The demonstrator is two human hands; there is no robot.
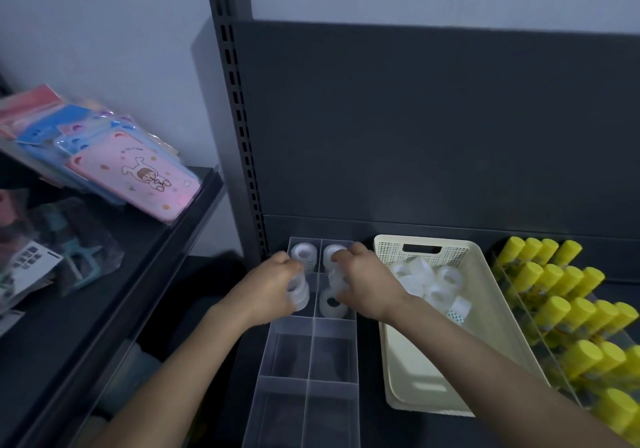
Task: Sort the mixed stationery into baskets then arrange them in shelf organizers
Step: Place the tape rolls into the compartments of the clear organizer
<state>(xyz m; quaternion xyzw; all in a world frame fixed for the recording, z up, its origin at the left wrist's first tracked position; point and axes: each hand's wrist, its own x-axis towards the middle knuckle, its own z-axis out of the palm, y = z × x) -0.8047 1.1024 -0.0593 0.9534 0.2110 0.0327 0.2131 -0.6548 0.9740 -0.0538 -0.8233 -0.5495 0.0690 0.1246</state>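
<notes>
Head view showed the organizer (310,361) running lengthwise away from the person, its near cells unfilled. Farther in, the left hand (273,285) gripped stacked tape rolls (298,293) over its left column, the right hand (367,285) gripped others over the right. Spare tape rolls lay in the basket (436,371), nearest the right hand.

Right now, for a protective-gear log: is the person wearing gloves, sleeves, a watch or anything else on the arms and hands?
No. The left hand and right hand are bare, without gloves. Both forearms are uncovered as far as the picture shows them; no sleeve, watch or bracelet is in view. Rings cannot be judged, as the fingers are mostly hidden.
</notes>
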